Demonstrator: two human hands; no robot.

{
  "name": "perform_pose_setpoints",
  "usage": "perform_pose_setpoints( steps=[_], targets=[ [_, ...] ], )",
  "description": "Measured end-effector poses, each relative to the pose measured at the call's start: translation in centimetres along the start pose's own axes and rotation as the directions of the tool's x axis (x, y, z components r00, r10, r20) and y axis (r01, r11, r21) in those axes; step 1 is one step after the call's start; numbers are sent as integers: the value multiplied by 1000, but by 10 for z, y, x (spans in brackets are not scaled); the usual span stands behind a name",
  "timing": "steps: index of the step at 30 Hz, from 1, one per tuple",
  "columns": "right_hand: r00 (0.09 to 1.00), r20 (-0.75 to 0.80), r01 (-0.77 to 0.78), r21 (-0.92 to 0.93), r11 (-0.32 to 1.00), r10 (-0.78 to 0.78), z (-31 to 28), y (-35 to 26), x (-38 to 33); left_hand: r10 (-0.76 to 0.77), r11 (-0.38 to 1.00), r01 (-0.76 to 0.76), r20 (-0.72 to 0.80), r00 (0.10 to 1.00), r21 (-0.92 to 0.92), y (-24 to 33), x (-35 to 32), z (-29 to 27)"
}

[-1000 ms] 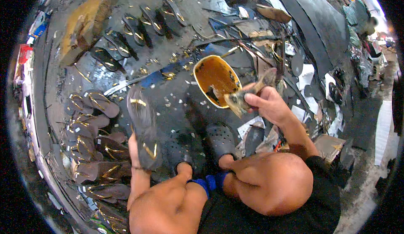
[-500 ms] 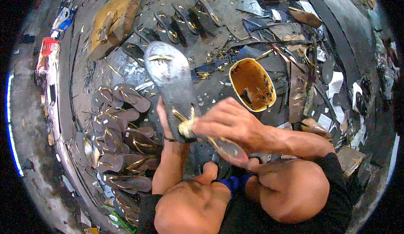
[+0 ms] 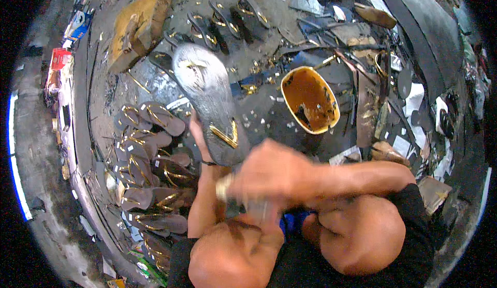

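My left hand [image 3: 196, 132] supports a sandal sole [image 3: 207, 88] from beneath, with most of the fingers hidden behind it. The upturned face of the sole is dark and shiny with a wet-looking film, and gold strap ends lie folded across both its toe part and its heel part. Just below its heel end is my right hand [image 3: 274, 174], smeared by motion and closed around a brush. The brush's pale tip [image 3: 223, 188] points left, apart from the sole. A yellow-rimmed tub [image 3: 335, 119] of brown, glue-like stuff stands to the right of the sole.
Brown sandals with gold straps [image 3: 137, 197] are piled on the left. More sandals [image 3: 222, 19] stand in a row at the back, near a wooden block [image 3: 140, 21]. Scraps, strips and a brown shoe last [image 3: 375, 16] litter the right side.
My right hand has drawn the brush off the sole's heel part, down toward my knees. The sole has shifted slightly up and left, and its heel strap ends now show uncovered.
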State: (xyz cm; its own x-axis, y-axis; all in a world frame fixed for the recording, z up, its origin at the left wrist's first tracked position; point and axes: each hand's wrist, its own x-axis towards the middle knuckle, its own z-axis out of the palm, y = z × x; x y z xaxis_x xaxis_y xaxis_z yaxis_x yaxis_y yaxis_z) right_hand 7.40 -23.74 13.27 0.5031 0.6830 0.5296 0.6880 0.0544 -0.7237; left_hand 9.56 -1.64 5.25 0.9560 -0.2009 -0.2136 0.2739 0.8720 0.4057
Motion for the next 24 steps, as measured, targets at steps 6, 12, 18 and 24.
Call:
perform_pose_setpoints(
  steps=[6,12,18,24],
  targets=[
    [990,-114,41,-291,956,-77,-34,38,30,-40,998,27,-268,963,-50,-43,-3,50],
    [989,27,145,-83,986,-143,2,-8,-2,73,885,28,-199,977,464,-17,-6,48],
    [973,26,229,54,972,-231,4,-9,-4,120,985,-104,-107,987,141,-5,0,47],
    [870,-486,47,-91,995,-86,-17,84,38,164,983,-176,-199,966,-44,3,-12,37]
  ],
)
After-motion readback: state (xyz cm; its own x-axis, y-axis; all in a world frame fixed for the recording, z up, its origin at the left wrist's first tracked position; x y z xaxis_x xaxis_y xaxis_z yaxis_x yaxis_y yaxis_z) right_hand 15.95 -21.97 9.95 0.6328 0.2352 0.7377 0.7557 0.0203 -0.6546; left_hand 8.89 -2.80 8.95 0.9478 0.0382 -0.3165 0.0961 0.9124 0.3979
